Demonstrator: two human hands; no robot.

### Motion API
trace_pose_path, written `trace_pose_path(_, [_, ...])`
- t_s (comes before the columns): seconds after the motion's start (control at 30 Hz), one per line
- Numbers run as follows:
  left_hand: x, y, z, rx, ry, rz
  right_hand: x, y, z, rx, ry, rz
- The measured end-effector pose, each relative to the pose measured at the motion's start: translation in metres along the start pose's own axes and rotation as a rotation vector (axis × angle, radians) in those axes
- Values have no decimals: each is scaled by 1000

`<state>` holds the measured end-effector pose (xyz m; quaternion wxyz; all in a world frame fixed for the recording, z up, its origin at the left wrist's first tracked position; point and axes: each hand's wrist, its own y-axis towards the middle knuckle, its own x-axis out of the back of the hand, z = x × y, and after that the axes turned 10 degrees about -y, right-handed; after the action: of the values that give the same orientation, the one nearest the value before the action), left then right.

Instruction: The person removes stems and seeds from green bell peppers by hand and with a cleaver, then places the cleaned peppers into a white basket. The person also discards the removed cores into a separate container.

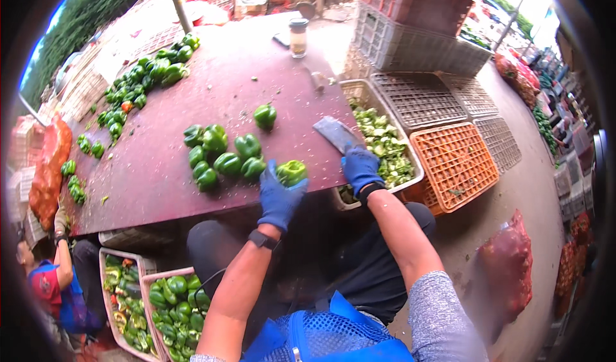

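Gloved in blue, my left hand (281, 198) is closed around a green bell pepper (293, 171) at the table's near edge; a pale patch, perhaps a cut face, shows on the pepper. My right hand (361, 167), also in a blue glove, grips a cleaver (336, 134) with a broad grey blade, held over the table's right edge. Its handle is hidden in the fist. Just beyond my left hand lies a group of whole green peppers (215, 140). Beside my right hand stands a pale crate (412, 145) with chopped pale-green pepper pieces (383, 134) in it.
A larger pepper pile (147, 76) lies along the far left of the red table (160, 189). A lidded jar (298, 38) stands at the back. Crates of peppers (146, 285) sit low at left, near another person (61, 278). An orange crate (454, 163) and stacked crates (410, 41) stand at right.
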<state>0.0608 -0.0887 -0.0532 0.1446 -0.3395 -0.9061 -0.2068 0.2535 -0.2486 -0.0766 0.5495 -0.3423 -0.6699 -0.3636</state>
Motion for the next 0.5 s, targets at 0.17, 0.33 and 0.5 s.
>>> trace_pose_path(0.17, [6, -1, 5, 0, 23, -39, 21, -8, -2, 41, 54, 55])
trace_pose_path(0.33, [1, -4, 11, 38, 139, 12, 26, -16, 0, 20, 90, 57])
trace_pose_path(0.5, [18, -1, 17, 153, 209, 307, 28, -27, -4, 7, 312, -1])
